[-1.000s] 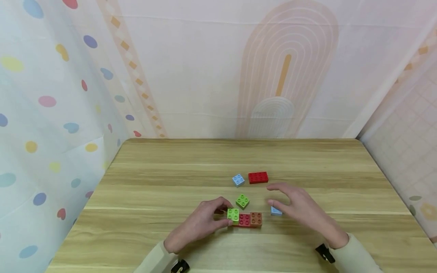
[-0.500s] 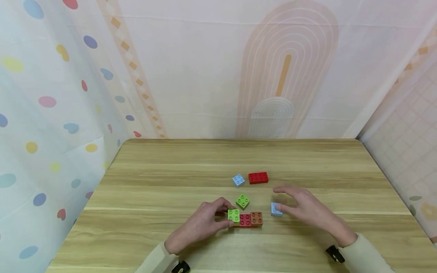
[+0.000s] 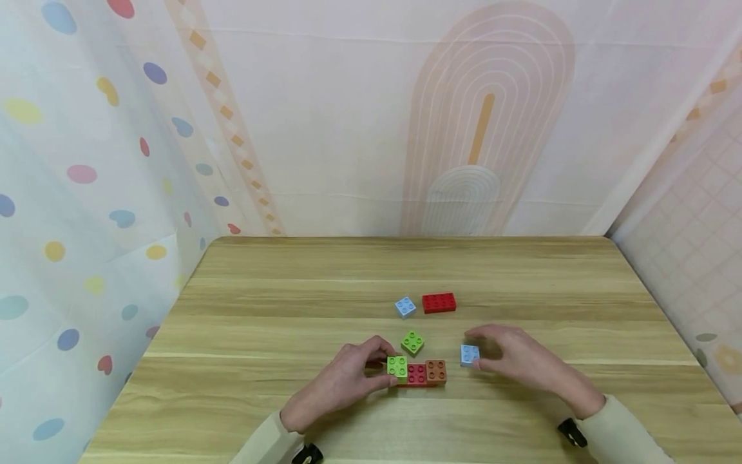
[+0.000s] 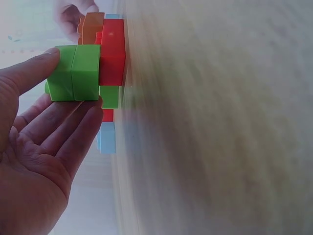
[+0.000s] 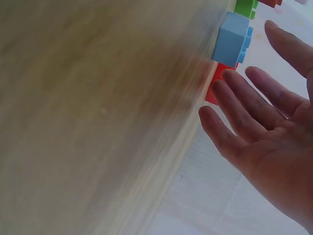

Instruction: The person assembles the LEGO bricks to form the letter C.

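My left hand [image 3: 342,383] pinches two stacked green bricks [image 4: 73,73] between thumb and fingers. They sit on the left end of a long red brick [image 3: 416,374], whose other end bears an orange-brown brick [image 3: 436,372]. To the right, a light blue brick [image 3: 469,354] lies on the table, its studs up. My right hand [image 3: 530,361] hovers just beside it with fingers spread and the thumb close to its near right corner; nothing is in that hand. The right wrist view shows a gap between the fingers and the blue brick.
A loose green brick [image 3: 413,343] lies just behind the built row. Farther back are another light blue brick [image 3: 405,307] and a flat-lying red brick [image 3: 438,303]. The wooden table [image 3: 261,296] meets patterned curtains [image 3: 336,129] at its back and sides.
My right hand has shifted a little to the right and toward me, uncovering the light blue brick. The left hand keeps its grip on the green bricks, almost unmoved.
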Demonstrator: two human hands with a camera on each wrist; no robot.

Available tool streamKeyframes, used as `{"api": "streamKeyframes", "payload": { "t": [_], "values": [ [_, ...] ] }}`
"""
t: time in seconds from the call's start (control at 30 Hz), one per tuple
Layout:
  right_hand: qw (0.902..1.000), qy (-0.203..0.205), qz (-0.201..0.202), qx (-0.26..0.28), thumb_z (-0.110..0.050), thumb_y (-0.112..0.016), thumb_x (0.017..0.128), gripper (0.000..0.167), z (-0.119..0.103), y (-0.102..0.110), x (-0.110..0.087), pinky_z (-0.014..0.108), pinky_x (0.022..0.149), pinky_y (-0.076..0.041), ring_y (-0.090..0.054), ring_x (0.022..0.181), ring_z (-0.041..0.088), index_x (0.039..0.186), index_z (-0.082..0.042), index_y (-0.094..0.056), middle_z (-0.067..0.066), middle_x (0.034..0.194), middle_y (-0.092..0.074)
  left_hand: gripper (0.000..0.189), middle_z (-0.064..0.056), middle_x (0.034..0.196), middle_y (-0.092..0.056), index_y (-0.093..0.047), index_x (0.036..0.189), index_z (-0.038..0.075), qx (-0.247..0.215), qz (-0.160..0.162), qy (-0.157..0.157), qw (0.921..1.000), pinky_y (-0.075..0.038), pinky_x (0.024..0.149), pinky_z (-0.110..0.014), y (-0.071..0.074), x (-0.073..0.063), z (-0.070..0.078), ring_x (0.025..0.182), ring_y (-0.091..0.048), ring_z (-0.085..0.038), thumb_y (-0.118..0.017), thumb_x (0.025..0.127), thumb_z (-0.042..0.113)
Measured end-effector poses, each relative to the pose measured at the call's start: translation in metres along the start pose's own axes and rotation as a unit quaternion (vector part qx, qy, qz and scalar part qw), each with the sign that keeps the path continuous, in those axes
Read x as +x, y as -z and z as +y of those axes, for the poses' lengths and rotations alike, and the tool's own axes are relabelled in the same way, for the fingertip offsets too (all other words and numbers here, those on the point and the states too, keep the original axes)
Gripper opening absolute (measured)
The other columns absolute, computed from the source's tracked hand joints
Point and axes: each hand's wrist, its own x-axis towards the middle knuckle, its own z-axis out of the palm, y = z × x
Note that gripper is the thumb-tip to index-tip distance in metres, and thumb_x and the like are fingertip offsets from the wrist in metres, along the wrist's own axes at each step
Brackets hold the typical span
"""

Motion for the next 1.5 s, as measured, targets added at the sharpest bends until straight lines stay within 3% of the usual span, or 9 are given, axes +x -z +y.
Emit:
{"api": "streamKeyframes", "payload": {
  "t": [0.2, 0.47, 1.0, 1.5],
  "values": [
    [0.9998, 0.005, -0.020, -0.008, -0.021, -0.082, 0.090, 0.042, 0.001, -0.003, 0.003, 0.053, 0.100, -0.053, -0.064, 0.117, 0.027, 0.128, -0.005, -0.069, 0.006, 0.126, -0.071, 0.032, -0.005, 0.117, -0.074, -0.064, 0.118, 0.013, 0.000, 0.000, 0.003, 1.0000, -0.057, 0.095, -0.031, 0.000, 0.000, 0.000, 0.109, -0.070, -0.017, -0.080, 0.093, 0.023],
    [0.9995, 0.010, -0.014, -0.027, -0.015, -0.080, 0.092, 0.035, -0.001, -0.004, 0.003, 0.052, 0.097, -0.055, -0.066, 0.112, 0.026, 0.123, -0.005, -0.072, 0.006, 0.122, -0.072, 0.032, -0.005, 0.118, -0.074, -0.063, 0.118, 0.013, 0.000, -0.001, 0.005, 1.0000, -0.057, 0.096, -0.032, 0.000, 0.000, -0.001, 0.110, -0.070, -0.018, -0.080, 0.092, 0.024],
    [0.9938, 0.066, 0.073, -0.053, -0.012, -0.078, 0.092, 0.034, -0.009, 0.004, -0.006, 0.047, 0.091, -0.059, -0.070, 0.107, 0.025, 0.125, -0.007, -0.071, 0.004, 0.118, -0.073, 0.032, -0.005, 0.118, -0.073, -0.063, 0.119, 0.013, -0.006, -0.003, 0.001, 1.0000, -0.057, 0.097, -0.032, 0.000, -0.001, 0.000, 0.110, -0.069, -0.017, -0.080, 0.093, 0.020],
    [0.9930, 0.044, 0.109, -0.016, -0.018, -0.075, 0.097, 0.033, -0.019, 0.006, -0.009, 0.050, 0.090, -0.059, -0.068, 0.111, 0.029, 0.129, -0.007, -0.071, 0.010, 0.127, -0.069, 0.036, -0.007, 0.123, -0.071, -0.063, 0.123, 0.010, -0.002, -0.003, -0.004, 1.0000, -0.056, 0.099, -0.031, 0.000, -0.004, -0.001, 0.114, -0.069, -0.020, -0.079, 0.093, 0.019]
  ]
}}
